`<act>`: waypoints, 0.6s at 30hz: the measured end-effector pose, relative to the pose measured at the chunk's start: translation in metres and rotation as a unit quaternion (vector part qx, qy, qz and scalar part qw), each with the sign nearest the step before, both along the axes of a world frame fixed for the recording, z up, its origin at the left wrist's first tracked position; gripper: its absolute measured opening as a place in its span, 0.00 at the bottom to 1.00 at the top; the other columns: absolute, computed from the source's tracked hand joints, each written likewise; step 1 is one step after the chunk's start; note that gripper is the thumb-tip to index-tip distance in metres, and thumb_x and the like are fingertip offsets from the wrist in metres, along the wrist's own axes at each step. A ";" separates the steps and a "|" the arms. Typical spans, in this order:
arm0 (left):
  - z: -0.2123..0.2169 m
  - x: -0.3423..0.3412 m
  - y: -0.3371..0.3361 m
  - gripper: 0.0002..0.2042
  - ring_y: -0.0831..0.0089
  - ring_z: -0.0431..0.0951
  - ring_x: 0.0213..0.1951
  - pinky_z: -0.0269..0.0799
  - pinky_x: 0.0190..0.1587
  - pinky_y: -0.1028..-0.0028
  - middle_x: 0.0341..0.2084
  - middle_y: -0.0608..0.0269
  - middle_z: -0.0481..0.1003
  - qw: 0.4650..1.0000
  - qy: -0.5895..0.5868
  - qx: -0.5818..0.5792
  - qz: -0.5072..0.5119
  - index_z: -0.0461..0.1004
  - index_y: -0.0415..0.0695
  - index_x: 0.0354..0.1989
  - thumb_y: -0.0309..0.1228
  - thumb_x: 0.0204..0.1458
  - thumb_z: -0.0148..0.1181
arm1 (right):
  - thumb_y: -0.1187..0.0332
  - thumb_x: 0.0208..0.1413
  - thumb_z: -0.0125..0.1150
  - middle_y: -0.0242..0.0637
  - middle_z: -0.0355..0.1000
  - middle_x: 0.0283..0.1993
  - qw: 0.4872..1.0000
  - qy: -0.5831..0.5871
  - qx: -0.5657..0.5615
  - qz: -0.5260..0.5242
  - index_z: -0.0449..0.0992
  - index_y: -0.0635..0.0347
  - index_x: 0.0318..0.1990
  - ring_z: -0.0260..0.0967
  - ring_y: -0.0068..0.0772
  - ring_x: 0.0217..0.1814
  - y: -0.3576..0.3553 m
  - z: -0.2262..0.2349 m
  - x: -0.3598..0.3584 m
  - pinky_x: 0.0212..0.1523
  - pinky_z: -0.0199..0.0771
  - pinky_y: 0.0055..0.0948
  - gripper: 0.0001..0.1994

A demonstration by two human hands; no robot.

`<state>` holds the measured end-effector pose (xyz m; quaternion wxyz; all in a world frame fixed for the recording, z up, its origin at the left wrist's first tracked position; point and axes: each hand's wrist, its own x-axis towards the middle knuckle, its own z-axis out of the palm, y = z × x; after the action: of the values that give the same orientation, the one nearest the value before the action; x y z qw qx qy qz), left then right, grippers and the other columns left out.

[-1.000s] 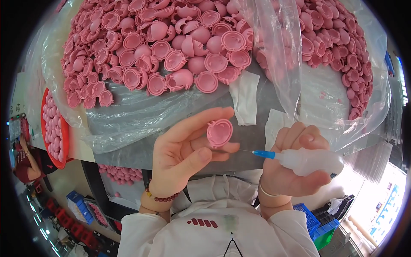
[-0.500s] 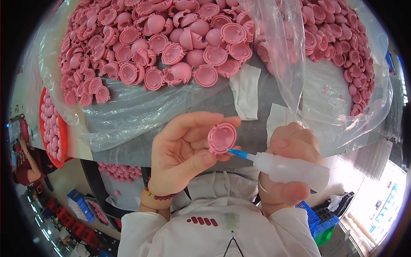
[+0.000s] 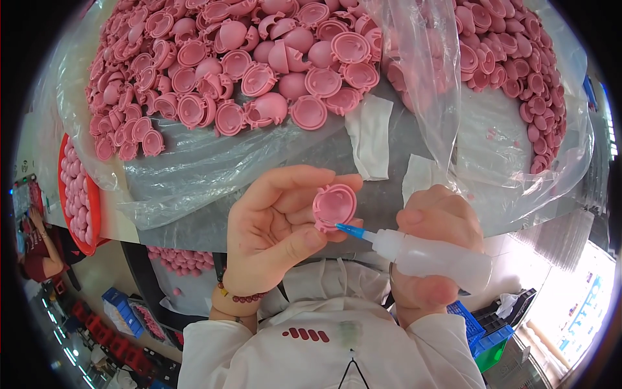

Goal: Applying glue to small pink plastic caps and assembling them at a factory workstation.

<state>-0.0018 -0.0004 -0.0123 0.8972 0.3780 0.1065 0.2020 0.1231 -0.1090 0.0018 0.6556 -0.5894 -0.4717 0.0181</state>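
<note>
Between the thumb and fingers of my left hand (image 3: 272,227) is a pink plastic half shell (image 3: 335,204), its hollow side facing up. My right hand (image 3: 440,227) grips a translucent white squeeze bottle (image 3: 440,259) lying slantwise in the palm. The bottle's blue dispensing tip (image 3: 351,230) touches or nearly touches the lower rim of the shell. Whether any liquid comes out is too small to see. Beyond my hands lies a large heap of similar pink half shells (image 3: 308,113) on clear plastic sheeting.
A second pink heap (image 3: 518,71) lies at the far right behind a fold of clear plastic (image 3: 427,84). White cloth strips (image 3: 369,139) rest on the grey table (image 3: 311,155). On the left stands a red basin (image 3: 97,214) of pink balls. Another person (image 3: 45,253) is at far left.
The bottle and its blue tip have shifted slightly left, the tip reaching further over the shell's rim. My left hand and the shell have moved a little left and up.
</note>
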 end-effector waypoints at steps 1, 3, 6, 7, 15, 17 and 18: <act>0.000 0.000 0.000 0.20 0.64 0.71 0.44 0.70 0.43 0.73 0.47 0.43 0.63 1.000 -0.001 0.004 -0.001 0.56 0.33 0.49 0.17 0.46 0.50 | 0.49 0.46 0.54 0.32 0.72 0.28 1.000 -0.019 -0.004 -0.001 0.74 0.67 0.27 0.59 0.23 0.15 0.000 0.000 0.001 0.13 0.56 0.20 0.23; 0.000 0.000 0.000 0.20 0.64 0.71 0.44 0.70 0.44 0.73 0.47 0.43 0.63 1.000 -0.002 0.008 -0.002 0.56 0.33 0.49 0.18 0.46 0.50 | 0.49 0.46 0.54 0.32 0.72 0.28 0.999 -0.037 -0.007 -0.002 0.74 0.66 0.27 0.59 0.23 0.15 -0.001 0.001 0.002 0.13 0.56 0.20 0.23; 0.001 0.000 0.000 0.20 0.65 0.71 0.43 0.70 0.44 0.73 0.47 0.43 0.63 1.000 0.003 0.002 -0.002 0.56 0.33 0.49 0.18 0.46 0.50 | 0.48 0.46 0.53 0.32 0.72 0.28 1.000 -0.018 -0.026 0.002 0.73 0.66 0.28 0.59 0.24 0.16 -0.002 0.002 -0.001 0.14 0.57 0.21 0.24; 0.001 0.000 0.001 0.20 0.65 0.71 0.43 0.69 0.44 0.73 0.47 0.43 0.63 1.000 0.009 0.003 -0.008 0.56 0.33 0.49 0.18 0.46 0.50 | 0.47 0.46 0.53 0.32 0.72 0.29 1.000 0.017 0.011 -0.009 0.73 0.67 0.28 0.60 0.24 0.16 -0.002 -0.001 -0.003 0.14 0.57 0.21 0.24; 0.003 0.001 0.000 0.19 0.66 0.71 0.42 0.69 0.44 0.73 0.47 0.44 0.64 1.000 0.008 0.002 -0.009 0.57 0.33 0.49 0.18 0.46 0.50 | 0.48 0.47 0.51 0.35 0.71 0.31 0.999 -0.032 -0.004 -0.028 0.73 0.66 0.27 0.60 0.25 0.18 -0.004 0.001 -0.001 0.15 0.57 0.22 0.24; 0.003 0.001 0.000 0.19 0.66 0.72 0.42 0.69 0.44 0.73 0.46 0.44 0.64 1.000 0.011 -0.002 -0.008 0.57 0.32 0.48 0.18 0.46 0.50 | 0.48 0.47 0.51 0.34 0.71 0.32 0.998 -0.039 -0.007 -0.039 0.73 0.65 0.26 0.60 0.25 0.19 -0.003 0.001 -0.002 0.14 0.56 0.21 0.23; 0.003 0.001 0.000 0.19 0.66 0.72 0.42 0.69 0.44 0.73 0.46 0.44 0.64 1.000 0.011 -0.003 -0.008 0.57 0.32 0.48 0.18 0.46 0.50 | 0.48 0.47 0.51 0.34 0.71 0.32 0.998 -0.039 -0.007 -0.039 0.73 0.65 0.26 0.60 0.25 0.19 -0.002 0.001 -0.001 0.14 0.56 0.21 0.23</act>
<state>-0.0008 -0.0005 -0.0095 0.8986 0.3786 0.1138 0.1903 0.1223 -0.1114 0.0030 0.6325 -0.6123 -0.4735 -0.0274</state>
